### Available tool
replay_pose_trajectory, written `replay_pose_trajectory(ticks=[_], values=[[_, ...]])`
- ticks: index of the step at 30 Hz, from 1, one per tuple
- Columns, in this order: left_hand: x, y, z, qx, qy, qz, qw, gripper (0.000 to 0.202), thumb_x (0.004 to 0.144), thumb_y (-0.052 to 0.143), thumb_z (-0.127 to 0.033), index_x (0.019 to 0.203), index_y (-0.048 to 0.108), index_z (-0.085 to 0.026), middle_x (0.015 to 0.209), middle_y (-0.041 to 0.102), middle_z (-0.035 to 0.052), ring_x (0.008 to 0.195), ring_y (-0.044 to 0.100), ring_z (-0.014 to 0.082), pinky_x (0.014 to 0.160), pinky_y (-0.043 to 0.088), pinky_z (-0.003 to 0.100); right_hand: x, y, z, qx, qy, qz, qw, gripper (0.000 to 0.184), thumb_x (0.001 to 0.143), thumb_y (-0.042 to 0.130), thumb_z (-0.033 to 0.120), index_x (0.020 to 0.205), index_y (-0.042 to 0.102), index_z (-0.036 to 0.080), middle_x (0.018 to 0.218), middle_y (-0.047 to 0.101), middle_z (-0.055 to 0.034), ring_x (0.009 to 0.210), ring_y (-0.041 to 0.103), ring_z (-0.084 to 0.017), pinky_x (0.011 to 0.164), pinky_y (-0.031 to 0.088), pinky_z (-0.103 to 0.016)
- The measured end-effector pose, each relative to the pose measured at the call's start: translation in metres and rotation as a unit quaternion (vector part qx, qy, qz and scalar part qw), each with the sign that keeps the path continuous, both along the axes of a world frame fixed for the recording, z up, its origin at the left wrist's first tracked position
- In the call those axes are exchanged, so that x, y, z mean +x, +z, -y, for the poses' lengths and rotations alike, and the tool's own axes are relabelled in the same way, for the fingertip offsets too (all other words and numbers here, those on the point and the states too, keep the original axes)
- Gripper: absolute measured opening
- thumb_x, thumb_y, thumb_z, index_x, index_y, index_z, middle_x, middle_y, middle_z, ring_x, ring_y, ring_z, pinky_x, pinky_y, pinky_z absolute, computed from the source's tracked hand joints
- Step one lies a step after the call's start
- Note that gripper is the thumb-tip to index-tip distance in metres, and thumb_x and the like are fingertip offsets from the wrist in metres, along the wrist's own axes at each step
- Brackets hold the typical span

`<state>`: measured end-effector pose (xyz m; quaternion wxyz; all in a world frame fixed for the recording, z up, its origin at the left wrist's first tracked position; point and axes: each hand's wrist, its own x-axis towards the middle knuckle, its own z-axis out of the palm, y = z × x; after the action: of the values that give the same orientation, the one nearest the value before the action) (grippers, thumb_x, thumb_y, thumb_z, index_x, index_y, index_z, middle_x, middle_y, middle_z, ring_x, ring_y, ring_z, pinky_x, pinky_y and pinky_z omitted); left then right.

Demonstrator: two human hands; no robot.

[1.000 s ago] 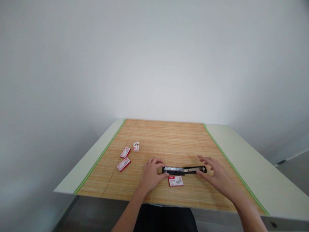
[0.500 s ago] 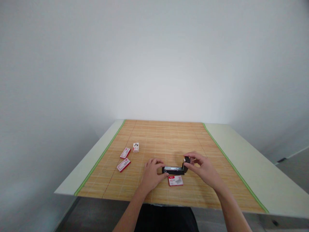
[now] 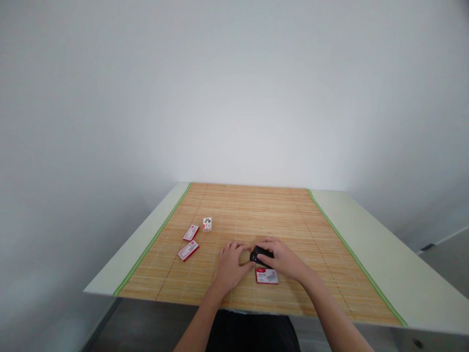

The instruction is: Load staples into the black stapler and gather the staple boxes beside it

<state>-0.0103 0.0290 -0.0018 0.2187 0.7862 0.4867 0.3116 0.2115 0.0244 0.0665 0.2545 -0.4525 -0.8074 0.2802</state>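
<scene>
A black stapler (image 3: 259, 255) lies on the bamboo mat (image 3: 256, 215) near the table's front edge, folded closed. My right hand (image 3: 280, 258) covers it from above, fingers curled over its top. My left hand (image 3: 231, 263) rests at the stapler's left end, fingers bent and touching it. A red-and-white box of staples (image 3: 266, 276) lies flat just in front of the stapler, below my right hand.
Two more red-and-white staple boxes (image 3: 191, 232) (image 3: 188, 251) lie on the mat to the left, with a small white box (image 3: 207, 224) standing beside them. The pale tabletop (image 3: 366, 234) shows on both sides of the green-edged mat. A white wall is behind.
The stapler was spread out flat and long. My right hand swung its right half up and over to the left, and the stapler is now folded shut under that hand.
</scene>
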Motion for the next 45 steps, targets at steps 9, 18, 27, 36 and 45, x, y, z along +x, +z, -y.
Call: replay_pose_trajectory(ticks=[9,18,27,36,45], values=[[0.011,0.023,0.028,0.003,-0.102,0.005,0.995,0.054,0.083,0.074,-0.045,0.134,0.059,-0.034,0.126,0.063,0.0053,0.118,0.056,0.0297,0.104,0.042,0.044,0.043,-0.054,0.011,-0.031,-0.244,-0.107,0.963,0.053,0.094,0.056,0.061,0.13,0.066,0.023,0.083,0.066,-0.0015,0.074,0.059,-0.021,0.068,0.048,-0.033],[0.021,0.021,0.036,-0.029,0.001,-0.093,0.995,0.053,0.08,0.066,-0.032,0.133,0.058,-0.031,0.124,0.069,0.006,0.115,0.061,0.0307,0.105,0.038,0.045,0.027,-0.067,0.019,-0.042,-0.31,-0.25,0.916,0.067,0.085,0.061,0.073,0.127,0.07,0.022,0.076,0.068,-0.0026,0.068,0.058,-0.021,0.059,0.045,-0.03],[-0.014,0.022,0.032,-0.082,-0.021,-0.085,0.993,0.079,0.069,0.083,-0.055,0.139,0.053,-0.034,0.128,0.069,0.0043,0.116,0.063,0.0335,0.102,0.04,0.045,0.031,-0.07,0.022,-0.059,-0.295,-0.255,0.919,0.061,0.091,0.058,0.066,0.134,0.066,0.023,0.087,0.072,-0.0044,0.08,0.064,-0.025,0.073,0.051,-0.034],[0.003,0.02,0.023,-0.008,-0.092,-0.069,0.993,0.066,0.066,0.086,-0.049,0.126,0.061,-0.034,0.117,0.064,0.0026,0.111,0.057,0.029,0.098,0.04,0.041,-0.003,-0.078,0.024,-0.061,-0.281,-0.269,0.919,0.058,0.094,0.057,0.062,0.135,0.064,0.022,0.092,0.073,-0.005,0.082,0.065,-0.025,0.074,0.052,-0.034],[0.013,0.014,0.021,0.009,-0.09,-0.075,0.993,0.067,0.061,0.089,-0.051,0.12,0.063,-0.033,0.114,0.063,0.002,0.108,0.056,0.0286,0.094,0.039,0.041,-0.015,-0.08,0.023,-0.05,-0.287,-0.274,0.916,0.055,0.094,0.057,0.06,0.134,0.065,0.023,0.091,0.073,-0.0038,0.077,0.065,-0.023,0.07,0.052,-0.033]])
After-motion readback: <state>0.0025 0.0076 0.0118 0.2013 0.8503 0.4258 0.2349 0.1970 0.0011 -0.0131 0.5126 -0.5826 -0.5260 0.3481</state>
